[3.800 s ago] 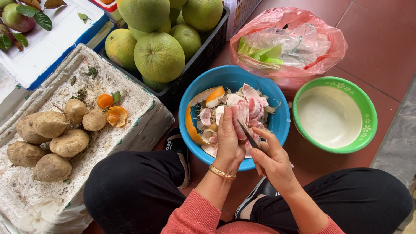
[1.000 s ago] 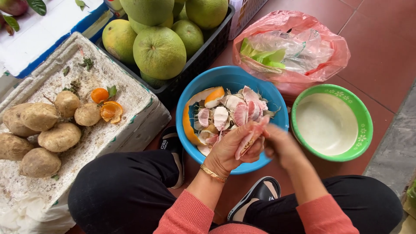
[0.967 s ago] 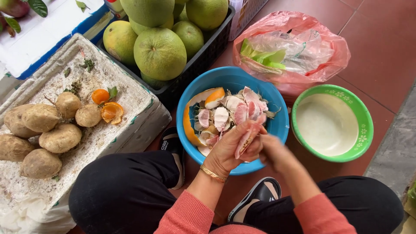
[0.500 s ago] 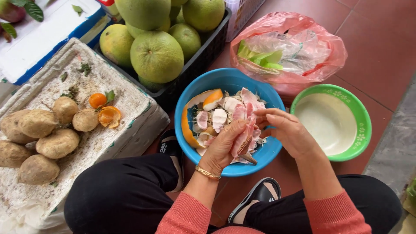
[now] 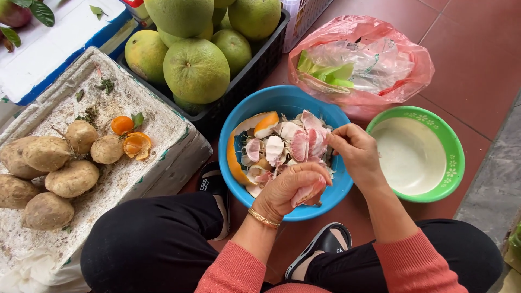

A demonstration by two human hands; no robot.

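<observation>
Held a pink pomelo piece in the left hand, just over the near edge of the blue bowl. Left fingers curled shut around it. Right hand pinched its fingers together on a thin bit of skin above the bowl. Looked soft, juicy and slippery, likely easy to squash. Best gripped softly along its thick back, not the pulpy middle.

The left hand covers most of the pink fruit segment in its grip, the black crate runs past the top edge, and the foam box is cut off at left.
</observation>
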